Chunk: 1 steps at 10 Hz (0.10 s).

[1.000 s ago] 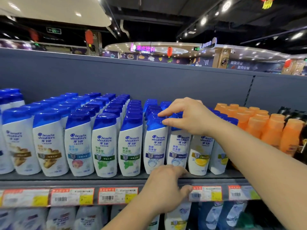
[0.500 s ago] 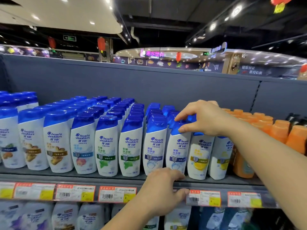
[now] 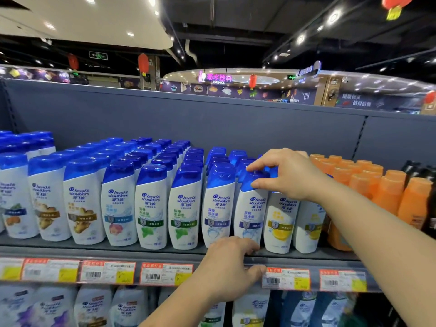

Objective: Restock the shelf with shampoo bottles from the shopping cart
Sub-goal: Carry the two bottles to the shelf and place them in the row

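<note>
The shampoo bottle [image 3: 251, 204] in hand stands at the front edge of the shelf [image 3: 184, 253], in the row with the purple label band, with a like bottle just to its left and a yellow-banded bottle [image 3: 280, 220] touching it on the right. The right hand [image 3: 286, 174] reaches in from the right and pinches the blue cap [image 3: 253, 179], forefinger on top and thumb against the cap's near face. The left hand [image 3: 227, 263] is curled over the shelf lip at the bottle's foot, fingers toward the base and thumb down on the price rail [image 3: 286, 278]; whether the fingertips actually touch the bottle cannot be told. Handling judgement: the bottle is a full, rigid plastic container, moderately heavy for its size, with a glossy, tapered body that would slip under a light side grip. The cap is squarer and gives the surer hold for nudging or straightening; for lifting, take the waist below the cap shoulder. The narrow foot makes it liable to topple into neighbours. Not visible: the shopping cart, the depth of the gap behind the front bottle, and the rear rows under the right hand. The lower shelf's bottles [image 3: 94, 305] are cut off at the frame's lower edge, and the price labels are too blurred to read.
</note>
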Tool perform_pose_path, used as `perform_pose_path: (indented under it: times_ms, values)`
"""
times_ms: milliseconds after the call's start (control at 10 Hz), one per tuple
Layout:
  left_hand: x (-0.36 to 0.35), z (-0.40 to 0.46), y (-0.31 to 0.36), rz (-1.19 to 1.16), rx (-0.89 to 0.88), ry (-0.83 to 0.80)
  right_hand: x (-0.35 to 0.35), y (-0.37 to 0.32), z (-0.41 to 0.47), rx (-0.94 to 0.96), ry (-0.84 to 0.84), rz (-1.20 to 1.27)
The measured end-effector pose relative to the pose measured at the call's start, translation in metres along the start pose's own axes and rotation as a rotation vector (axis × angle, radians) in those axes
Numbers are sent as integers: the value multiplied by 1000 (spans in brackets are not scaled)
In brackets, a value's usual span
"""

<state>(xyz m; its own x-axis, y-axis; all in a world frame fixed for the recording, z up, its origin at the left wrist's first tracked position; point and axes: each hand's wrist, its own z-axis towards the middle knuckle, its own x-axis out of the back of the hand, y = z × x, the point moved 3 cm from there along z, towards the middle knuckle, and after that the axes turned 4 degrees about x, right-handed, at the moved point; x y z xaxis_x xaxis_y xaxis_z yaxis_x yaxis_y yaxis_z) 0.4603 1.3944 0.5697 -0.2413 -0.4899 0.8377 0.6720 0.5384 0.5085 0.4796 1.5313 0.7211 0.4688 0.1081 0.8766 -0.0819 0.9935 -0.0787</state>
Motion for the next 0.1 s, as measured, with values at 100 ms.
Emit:
perform_pose_path:
  times_ms: [100]
  values:
    - [1,-1,0,-111,21,31,-2,-2,-21,-43,274,155]
